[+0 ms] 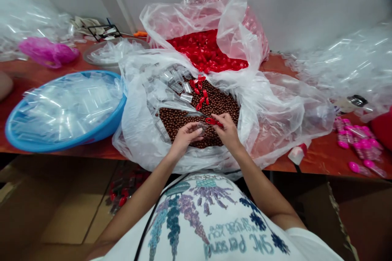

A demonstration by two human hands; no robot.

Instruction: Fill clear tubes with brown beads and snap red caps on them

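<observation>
Over a white plastic bag [134, 130] lined with small brown balls [174, 124], both hands work close together. My left hand [187, 136] is closed on a small clear container [201, 127]. A red cap [213, 122] sits pinched between the fingers of my right hand [227, 130], just right of the container. Loose red caps [200, 100] lie on the balls beyond the hands, beside a heap of clear containers [176, 79] at the bag's left side.
A blue basin [121, 118] of clear plastic pieces stands at the left. Behind is a bag of red caps [208, 49]. Pink-capped tubes [361, 140] lie at the right. An open cardboard box [70, 200] is below the table's edge.
</observation>
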